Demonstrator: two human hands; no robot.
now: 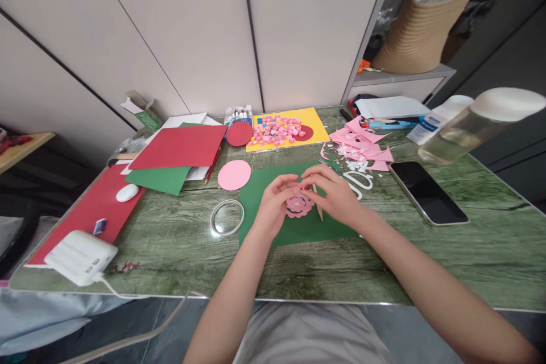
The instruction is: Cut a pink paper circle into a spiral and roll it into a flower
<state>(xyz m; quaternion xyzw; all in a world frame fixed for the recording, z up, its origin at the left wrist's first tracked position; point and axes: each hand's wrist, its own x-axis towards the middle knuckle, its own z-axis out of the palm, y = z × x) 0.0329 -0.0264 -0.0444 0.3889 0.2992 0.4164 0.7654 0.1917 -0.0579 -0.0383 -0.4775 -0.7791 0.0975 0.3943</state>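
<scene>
My left hand (pixel 277 202) and my right hand (pixel 335 190) meet over a green paper sheet (pixel 260 227), fingertips bent together in a pinch. Whatever sits between the fingertips is too small or hidden to make out. Directly below them lies a pink paper flower cutout (pixel 298 207) with scalloped edges and cut-out gaps, its top partly covered by my fingers. A thin, pale pointed strip (pixel 319 211) shows beneath my right hand; whether I hold it cannot be told. White-handled scissors (pixel 360 181) lie just past my right hand, their blades mostly hidden.
Left of the green sheet are a pink paper circle (pixel 234 175) and a tape roll (pixel 227 218). Pink and coloured pompom-like bits (pixel 277 131) cover yellow paper (pixel 318 119) behind. Pink paper scraps (pixel 362 145), a phone (pixel 429 192) and a bottle (pixel 473 125) stand or lie right.
</scene>
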